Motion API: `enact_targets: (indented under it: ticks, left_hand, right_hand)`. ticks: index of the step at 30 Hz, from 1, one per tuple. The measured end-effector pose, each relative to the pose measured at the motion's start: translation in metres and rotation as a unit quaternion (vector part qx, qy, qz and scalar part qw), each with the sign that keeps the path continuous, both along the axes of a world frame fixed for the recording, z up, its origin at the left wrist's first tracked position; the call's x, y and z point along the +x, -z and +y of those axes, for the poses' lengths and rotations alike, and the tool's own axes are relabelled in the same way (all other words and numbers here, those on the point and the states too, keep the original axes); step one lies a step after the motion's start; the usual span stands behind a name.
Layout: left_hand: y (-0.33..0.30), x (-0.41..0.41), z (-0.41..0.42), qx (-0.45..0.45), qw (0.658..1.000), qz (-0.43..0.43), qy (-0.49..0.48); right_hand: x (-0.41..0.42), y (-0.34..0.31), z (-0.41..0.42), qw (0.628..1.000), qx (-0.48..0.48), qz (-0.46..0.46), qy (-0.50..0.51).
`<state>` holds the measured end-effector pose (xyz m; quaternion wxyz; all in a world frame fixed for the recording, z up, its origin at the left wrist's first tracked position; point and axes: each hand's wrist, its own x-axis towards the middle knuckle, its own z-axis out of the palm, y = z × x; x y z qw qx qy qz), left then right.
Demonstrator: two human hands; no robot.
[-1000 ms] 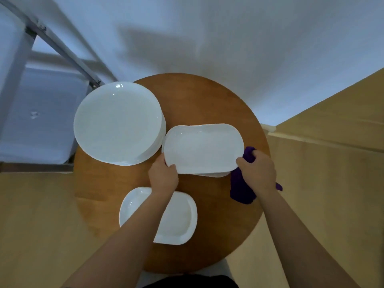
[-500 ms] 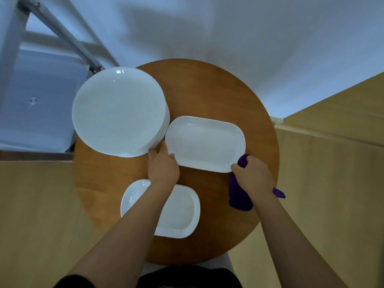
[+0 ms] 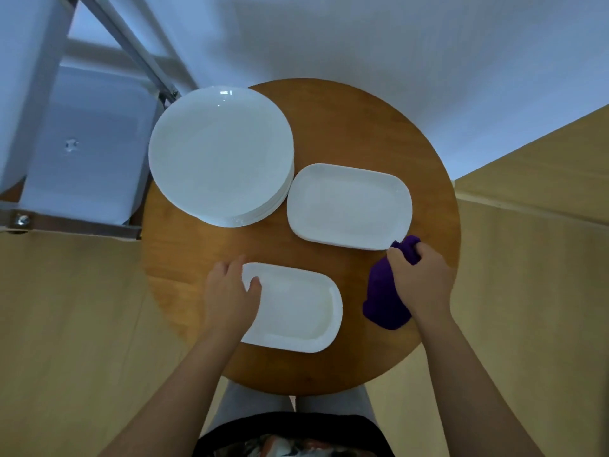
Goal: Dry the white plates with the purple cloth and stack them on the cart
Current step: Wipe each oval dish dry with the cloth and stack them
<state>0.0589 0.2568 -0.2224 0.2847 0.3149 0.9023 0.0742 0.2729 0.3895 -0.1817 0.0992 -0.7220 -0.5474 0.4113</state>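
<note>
Left hand [image 3: 230, 293] grips near oblong plate [image 3: 293, 308] at its left end, long axis left-right; right hand [image 3: 420, 282] clutches purple cloth [image 3: 384, 300].

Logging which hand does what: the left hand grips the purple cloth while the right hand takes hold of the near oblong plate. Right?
Swapped. In the head view the right hand grips the purple cloth, and the left hand takes hold of the near oblong plate.

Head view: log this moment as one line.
left hand: grasping near oblong plate edge | right hand: holding purple cloth | far oblong stack, round stack: on table
</note>
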Motion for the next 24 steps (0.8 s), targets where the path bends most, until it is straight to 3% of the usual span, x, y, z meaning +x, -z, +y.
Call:
enact_targets:
  ticks: [3, 7, 15, 24]
  left_hand:
    - [0.004, -0.017, -0.025, -0.033, 0.998, -0.002, -0.051]
    - [0.005, -0.03, -0.033, -0.068, 0.994, -0.055, -0.07]
    - [0.014, -0.051, -0.025, -0.144, 0.984, -0.08, 0.066]
    - [0.013, -0.057, -0.027, -0.142, 0.978, -0.097, 0.119]
  right_hand:
    - [-0.017, -0.005, -0.023, 0.999, -0.01, 0.046, 0.011]
    - [-0.038, 0.006, -0.052, 0.999, -0.032, 0.037, 0.013]
    - [-0.051, 0.015, -0.083, 0.998, -0.049, 0.021, 0.042]
    - [-0.06, 0.005, -0.087, 0.995, -0.019, 0.05, 0.085]
